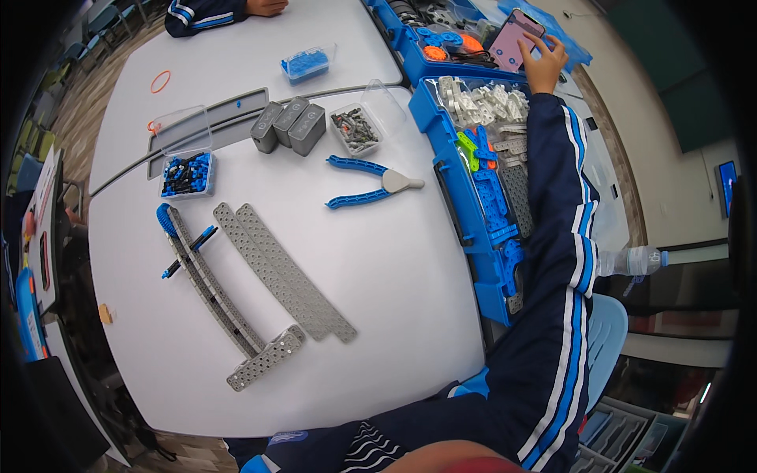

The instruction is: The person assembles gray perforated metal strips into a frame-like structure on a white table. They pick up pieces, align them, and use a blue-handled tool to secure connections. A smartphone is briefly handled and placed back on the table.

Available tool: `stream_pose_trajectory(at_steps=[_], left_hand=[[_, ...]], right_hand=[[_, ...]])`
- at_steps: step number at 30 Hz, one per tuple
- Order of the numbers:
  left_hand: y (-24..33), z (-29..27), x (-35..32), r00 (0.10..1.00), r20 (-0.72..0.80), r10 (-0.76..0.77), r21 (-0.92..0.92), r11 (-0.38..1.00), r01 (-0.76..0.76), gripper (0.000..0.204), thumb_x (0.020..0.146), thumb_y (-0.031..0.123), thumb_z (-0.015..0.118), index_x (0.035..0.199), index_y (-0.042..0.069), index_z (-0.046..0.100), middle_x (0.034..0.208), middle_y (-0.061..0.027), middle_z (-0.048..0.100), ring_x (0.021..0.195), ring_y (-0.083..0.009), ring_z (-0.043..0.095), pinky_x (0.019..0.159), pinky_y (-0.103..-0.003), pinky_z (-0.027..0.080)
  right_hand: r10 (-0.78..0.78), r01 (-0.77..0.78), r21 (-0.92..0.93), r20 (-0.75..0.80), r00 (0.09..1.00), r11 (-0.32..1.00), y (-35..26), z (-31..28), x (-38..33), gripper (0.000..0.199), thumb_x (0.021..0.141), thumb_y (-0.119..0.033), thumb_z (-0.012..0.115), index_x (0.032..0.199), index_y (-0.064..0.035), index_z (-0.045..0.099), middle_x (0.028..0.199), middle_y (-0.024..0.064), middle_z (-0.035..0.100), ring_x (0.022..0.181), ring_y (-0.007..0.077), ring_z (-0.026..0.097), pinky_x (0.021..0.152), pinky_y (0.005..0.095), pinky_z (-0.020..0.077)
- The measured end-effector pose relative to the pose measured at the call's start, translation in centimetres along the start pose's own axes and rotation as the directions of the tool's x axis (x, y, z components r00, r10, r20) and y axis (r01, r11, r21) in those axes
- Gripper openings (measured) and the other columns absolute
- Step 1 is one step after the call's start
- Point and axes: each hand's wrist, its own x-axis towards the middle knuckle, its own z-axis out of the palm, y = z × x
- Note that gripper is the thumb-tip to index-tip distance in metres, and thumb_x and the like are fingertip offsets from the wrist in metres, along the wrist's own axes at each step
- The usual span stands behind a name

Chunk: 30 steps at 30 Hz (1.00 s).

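My right hand (544, 65) reaches to the far right, its thumb and fingers at the right edge of a phone (512, 41) with a lit pinkish screen. The phone stands tilted over the far blue parts box (410, 47). My left hand is out of the picture. Nearer on the white table (394, 299) lies a curved build of grey beams (213, 276), with a grey crosspiece (266, 359) at its near end and a blue gear at its far end. Two long grey perforated plates (284, 272) lie beside it, overlapping. Blue-handled pliers (386, 183) rest open farther off.
A blue sorting box (449, 169) of white, blue and green parts lines the table's right side. Small clear tubs hold blue-black pins (188, 175), grey pins (355, 130) and blue pieces (305, 65). Grey containers (288, 126) stand mid-table. Another person's sleeve (205, 14) rests at the far edge.
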Motion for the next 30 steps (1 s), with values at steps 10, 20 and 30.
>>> stream_pose_trajectory(at_steps=[10, 20, 30], left_hand=[[1.8, 0.3, 0.0, 1.000, 0.020, 0.025, 0.008, 1.000, -0.025, 0.040, 0.082, 0.037, 0.078, 0.068, 0.003, 0.062, 0.061, -0.0109, 0.060, 0.056, -0.0241, 0.056, 0.053, -0.039, 0.047], [2.8, 0.0, 0.2, 0.999, 0.032, 0.043, 0.009, 0.999, -0.043, 0.039, 0.082, 0.037, 0.078, 0.068, 0.003, 0.063, 0.062, -0.0107, 0.061, 0.057, -0.0239, 0.057, 0.053, -0.038, 0.047], [3.4, 0.5, 0.4, 0.998, 0.041, 0.042, -0.005, 0.999, -0.041, 0.039, 0.082, 0.037, 0.078, 0.068, 0.003, 0.063, 0.063, -0.0105, 0.062, 0.058, -0.0236, 0.058, 0.053, -0.038, 0.048]], right_hand=[[0.000, 0.000, 0.014, 0.007, 1.000, 1.000, 0.1, 0.0, 0.0, 0.021, 0.081, -0.037, 0.078, 0.100, -0.0295, 0.078, 0.123, 0.0093, 0.053, 0.114, 0.0326, 0.046, 0.096, 0.0407, 0.0433], [0.003, -0.003, -0.033, -0.010, 1.000, 0.999, 0.5, 0.1, 0.0, 0.039, 0.078, -0.041, 0.080, 0.115, -0.0327, 0.072, 0.128, 0.0102, 0.050, 0.114, 0.0328, 0.044, 0.099, 0.0423, 0.0412], [0.012, -0.014, -0.029, -0.041, 0.999, 0.999, 0.3, 0.2, 0.3, 0.034, 0.078, -0.038, 0.080, 0.111, -0.0326, 0.074, 0.127, 0.0104, 0.052, 0.116, 0.0337, 0.046, 0.099, 0.0426, 0.0420]])
